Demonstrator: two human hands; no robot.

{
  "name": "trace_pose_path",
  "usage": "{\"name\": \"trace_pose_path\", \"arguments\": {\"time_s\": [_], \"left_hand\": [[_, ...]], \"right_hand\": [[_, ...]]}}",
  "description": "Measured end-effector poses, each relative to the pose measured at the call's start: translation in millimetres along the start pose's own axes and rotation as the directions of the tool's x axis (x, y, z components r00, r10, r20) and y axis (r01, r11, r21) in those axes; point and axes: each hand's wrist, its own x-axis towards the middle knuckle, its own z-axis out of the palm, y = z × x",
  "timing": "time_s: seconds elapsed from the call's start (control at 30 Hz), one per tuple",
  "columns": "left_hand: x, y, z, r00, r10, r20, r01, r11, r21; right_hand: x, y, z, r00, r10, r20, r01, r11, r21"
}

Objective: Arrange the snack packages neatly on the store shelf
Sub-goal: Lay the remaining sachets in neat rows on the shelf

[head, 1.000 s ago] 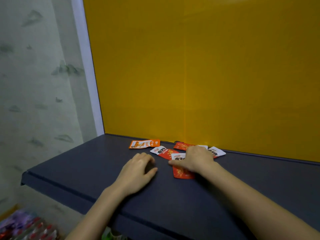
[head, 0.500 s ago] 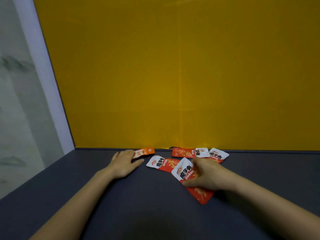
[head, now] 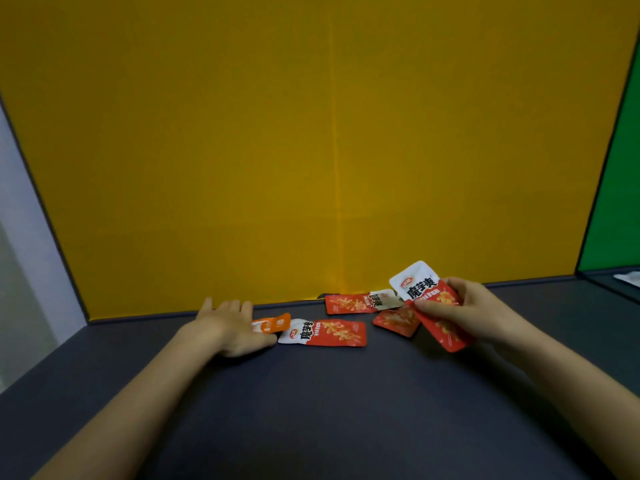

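Observation:
Several small snack packets lie on the dark grey shelf (head: 311,403) near its yellow back wall. My right hand (head: 474,311) holds a red-and-white packet (head: 424,292) lifted off the shelf, tilted up to the left. My left hand (head: 230,327) rests flat on the left end of a small orange packet (head: 273,323), fingers spread. A red-and-white packet (head: 325,333) lies flat beside it. Another red packet (head: 360,302) lies against the back wall, and a third red one (head: 396,320) sits partly under the held packet.
The yellow back panel (head: 311,150) closes the shelf behind the packets. A pale wall edge (head: 31,237) borders the left side, and a green panel (head: 616,202) with another shelf section stands at the far right.
My right hand has lifted its red-and-white packet off the shelf and up to the right. My left hand stays on the orange packet. The view has shifted right, showing the green panel.

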Motion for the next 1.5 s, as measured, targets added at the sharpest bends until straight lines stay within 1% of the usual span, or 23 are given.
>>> {"name": "trace_pose_path", "arguments": {"time_s": [0.07,0.13,0.2,0.27,0.3,0.37,0.4,0.47,0.67,0.77,0.83,0.87,0.9,0.97,1.0,1.03,1.1,1.17,1.27,1.37,1.43,1.5], "left_hand": [[-5.8,4.7,-1.4,1.0,0.012,0.002,-0.012,1.0,-0.014],[-10.0,6.9,-2.2,0.999,0.028,0.024,-0.024,0.989,-0.143],[-12.6,5.7,-3.3,0.998,0.054,0.036,-0.041,0.957,-0.289],[-11.4,1.4,-3.5,0.996,0.091,0.0,-0.083,0.912,-0.401],[-12.3,-0.5,-4.0,0.994,0.105,-0.01,-0.099,0.896,-0.433],[-15.0,-3.8,-2.8,0.994,0.11,0.003,-0.099,0.899,-0.426],[-16.8,-4.6,-1.9,0.995,0.097,0.016,-0.082,0.905,-0.418],[-20.3,-5.9,-1.1,0.998,0.057,0.033,-0.035,0.878,-0.477],[-24.7,-8.9,-1.5,0.998,0.037,0.056,0.015,0.685,-0.728],[-27.5,-8.9,-1.7,0.992,0.09,0.089,0.017,0.603,-0.798],[-30.9,-9.7,-3.7,0.986,0.139,0.097,0.006,0.546,-0.838],[-32.5,-10.4,-5.2,0.984,0.163,0.078,-0.013,0.491,-0.871],[-34.3,-10.9,-7.4,0.983,0.183,0.034,-0.045,0.415,-0.909],[-33.5,-11.1,-12.0,0.983,0.175,-0.055,-0.101,0.266,-0.959],[-33.8,-8.4,-15.6,0.982,0.174,-0.077,-0.113,0.206,-0.972],[-34.4,-3.1,-20.2,0.978,0.185,-0.096,-0.128,0.169,-0.977],[-33.0,13.8,-29.2,0.968,0.209,-0.137,-0.171,0.158,-0.972],[-26.3,34.5,-36.4,0.963,0.205,-0.173,-0.214,0.197,-0.957],[-8.9,61.5,-41.1,0.943,0.243,-0.226,-0.284,0.237,-0.929],[9.4,82.3,-41.5,0.928,0.286,-0.241,-0.319,0.27,-0.909],[19.1,91.7,-38.7,0.93,0.286,-0.23,-0.317,0.31,-0.897],[25.9,97.4,-35.8,0.929,0.289,-0.233,-0.328,0.347,-0.879]], "right_hand": [[-0.4,2.6,-2.6,0.999,0.01,-0.032,-0.009,0.999,0.037],[-1.1,5.2,-5.7,0.998,0.005,-0.068,-0.001,0.998,0.061],[-2.3,7.1,-7.7,0.996,-0.004,-0.094,0.011,0.997,0.07],[-2.0,9.2,-8.7,0.994,-0.006,-0.111,0.013,0.998,0.056],[-1.8,10.1,-9.1,0.993,-0.003,-0.119,0.01,0.998,0.054],[-1.5,11.1,-9.7,0.99,0.008,-0.139,0.0,0.999,0.052],[-1.1,11.8,-10.0,0.989,0.013,-0.151,-0.007,0.999,0.044],[-0.1,13.1,-11.0,0.987,0.023,-0.158,-0.017,0.999,0.037],[-1.3,13.2,-10.6,0.99,0.026,-0.141,-0.021,0.999,0.04],[-1.2,14.8,-13.2,0.988,0.037,-0.149,-0.03,0.998,0.053],[-0.7,16.3,-15.8,0.982,0.05,-0.18,-0.039,0.997,0.059],[0.1,17.6,-17.5,0.978,0.06,-0.202,-0.049,0.997,0.06],[1.6,19.5,-19.3,0.973,0.075,-0.219,-0.062,0.996,0.065],[5.0,23.2,-21.6,0.965,0.111,-0.236,-0.091,0.992,0.092],[6.8,24.9,-22.1,0.964,0.126,-0.235,-0.102,0.989,0.111],[8.8,26.5,-22.4,0.963,0.139,-0.231,-0.112,0.986,0.126],[12.9,30.5,-20.6,0.96,0.166,-0.226,-0.139,0.982,0.131],[17.7,36.1,-17.3,0.954,0.188,-0.234,-0.168,0.98,0.104],[23.5,40.6,-9.5,0.946,0.192,-0.26,-0.189,0.981,0.036],[28.1,38.6,1.1,0.942,0.183,-0.282,-0.196,0.98,-0.019],[31.1,38.0,9.9,0.94,0.176,-0.293,-0.221,0.967,-0.126],[31.6,35.0,17.4,0.933,0.174,-0.315,-0.265,0.924,-0.277]]}}
